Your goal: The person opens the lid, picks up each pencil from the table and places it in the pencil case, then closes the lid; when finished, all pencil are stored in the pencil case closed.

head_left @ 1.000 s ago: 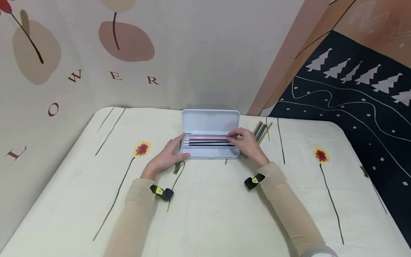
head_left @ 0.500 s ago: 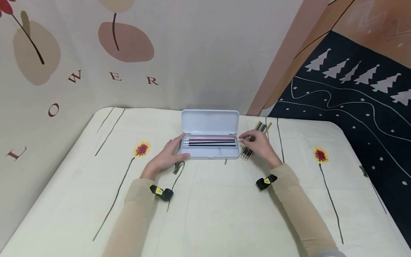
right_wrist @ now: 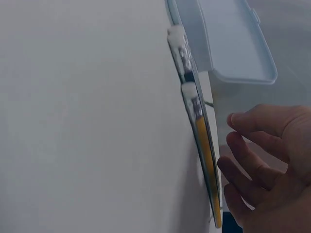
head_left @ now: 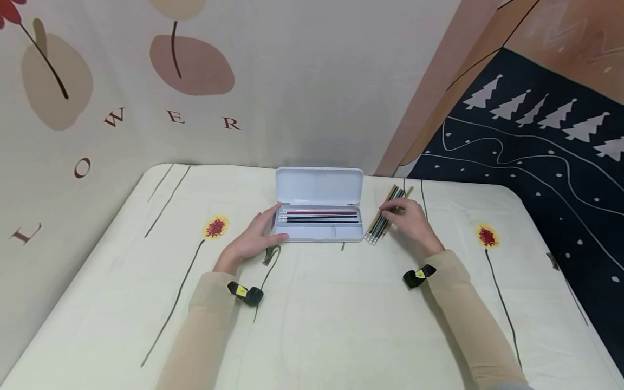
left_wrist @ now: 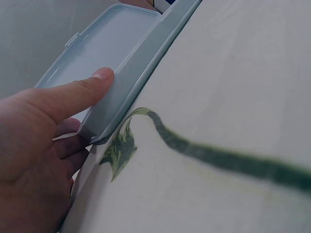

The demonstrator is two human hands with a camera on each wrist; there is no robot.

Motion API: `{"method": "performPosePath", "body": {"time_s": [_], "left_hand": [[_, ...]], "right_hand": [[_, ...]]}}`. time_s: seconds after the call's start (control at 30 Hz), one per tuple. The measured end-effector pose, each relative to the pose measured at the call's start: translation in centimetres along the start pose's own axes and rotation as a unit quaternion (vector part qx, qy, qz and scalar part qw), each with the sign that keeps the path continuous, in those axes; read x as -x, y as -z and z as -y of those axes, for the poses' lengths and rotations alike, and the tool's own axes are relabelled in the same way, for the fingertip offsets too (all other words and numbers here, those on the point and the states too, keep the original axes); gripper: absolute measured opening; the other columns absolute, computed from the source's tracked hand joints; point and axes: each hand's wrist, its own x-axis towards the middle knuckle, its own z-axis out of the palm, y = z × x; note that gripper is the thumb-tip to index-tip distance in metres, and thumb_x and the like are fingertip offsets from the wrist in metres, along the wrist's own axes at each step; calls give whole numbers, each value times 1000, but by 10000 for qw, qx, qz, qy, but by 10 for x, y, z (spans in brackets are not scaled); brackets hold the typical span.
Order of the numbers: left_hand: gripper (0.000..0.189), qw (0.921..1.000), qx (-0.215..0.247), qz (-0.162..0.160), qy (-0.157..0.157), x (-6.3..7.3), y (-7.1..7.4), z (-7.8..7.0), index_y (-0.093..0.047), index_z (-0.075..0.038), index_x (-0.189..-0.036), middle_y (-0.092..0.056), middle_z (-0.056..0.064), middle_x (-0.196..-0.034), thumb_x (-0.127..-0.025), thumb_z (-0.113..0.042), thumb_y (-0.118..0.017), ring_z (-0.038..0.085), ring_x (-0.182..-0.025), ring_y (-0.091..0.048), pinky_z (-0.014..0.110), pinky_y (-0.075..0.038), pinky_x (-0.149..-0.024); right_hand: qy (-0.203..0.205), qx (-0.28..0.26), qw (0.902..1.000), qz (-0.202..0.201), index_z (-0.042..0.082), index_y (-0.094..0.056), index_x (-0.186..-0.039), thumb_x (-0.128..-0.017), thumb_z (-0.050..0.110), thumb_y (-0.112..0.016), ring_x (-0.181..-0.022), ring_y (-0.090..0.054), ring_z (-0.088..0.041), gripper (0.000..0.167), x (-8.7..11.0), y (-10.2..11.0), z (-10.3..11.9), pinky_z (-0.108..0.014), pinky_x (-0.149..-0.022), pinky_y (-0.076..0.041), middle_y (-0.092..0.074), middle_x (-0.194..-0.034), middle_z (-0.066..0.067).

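Note:
A pale blue pencil case stands with its lid raised at the back of the table. Several pencils, red and dark, lie lengthwise in its rear compartment. My left hand holds the case's left end, the thumb against its front wall and the other fingers around the end. Right of the case, a slanting bunch of loose pencils has eraser ends toward me. Over this bunch hovers my right hand, fingers loosely bent and thumb near the index tip. Nothing shows between them in the right wrist view.
A white tablecloth with printed flowers covers the table. A pale printed cloth wall rises directly behind the case, and a dark cloth with trees hangs at the right.
My right hand has left the right end of the pencil case and moved right, over the loose pencils. The left hand and the case have stayed put.

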Motion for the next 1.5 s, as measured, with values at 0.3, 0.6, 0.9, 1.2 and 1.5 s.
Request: {"method": "performPosePath", "body": {"time_s": [0.3, 0.6, 0.9, 1.2, 1.5], "left_hand": [[86, 9999, 77, -9, -117, 2, -1, 0, -15, -7, -155, -14, 18, -158, -91, -30, -68, 38, -145, 2, 52, 2, -116], [85, 9997, 131, -32, -210, 3, -2, 0, -16, -7, -155, -15, 19, -158, -91, -28, -68, 37, -145, 1, 51, 3, -116], [85, 9997, 81, -38, -235, 3, -2, 0, -16, -6, -155, -15, 19, -158, -91, -28, -68, 38, -145, 1, 51, 2, -116], [86, 10000, 23, -2, -86, 3, 0, -2, -15, -8, -155, -14, 18, -158, -91, -30, -67, 38, -145, 2, 52, 2, -115], [86, 10000, -6, 8, 41, 1, 0, -1, -14, -10, -156, -13, 17, -159, -91, -32, -67, 39, -144, 5, 54, 1, -115]], "right_hand": [[-174, 133, 9998, -38, -4, -70, -107, -93, 4, -62, -109, -54, -34, 18, 0, 14, -12, -46, -93, -42, -63, -113, -21], [-278, 248, 9993, -39, -6, -68, -109, -94, 6, -61, -126, -44, -39, 21, 0, 27, -22, -52, -106, -35, -61, -118, -24], [-29, 202, 9986, -484, -8, -65, -110, -92, 3, -61, -122, -45, -38, 21, -8, 36, -26, -57, -107, -30, -56, -123, -24], [-461, 24, 9989, 59, -6, -61, -120, -94, 6, -60, -130, -42, -40, 28, -11, 37, -37, -50, -104, -39, -43, -141, -26], [-326, 261, 9989, 197, -7, -63, -116, -92, 0, -59, -122, -49, -40, 25, -13, 37, -40, -50, -99, -44, -55, -128, -25]]}}
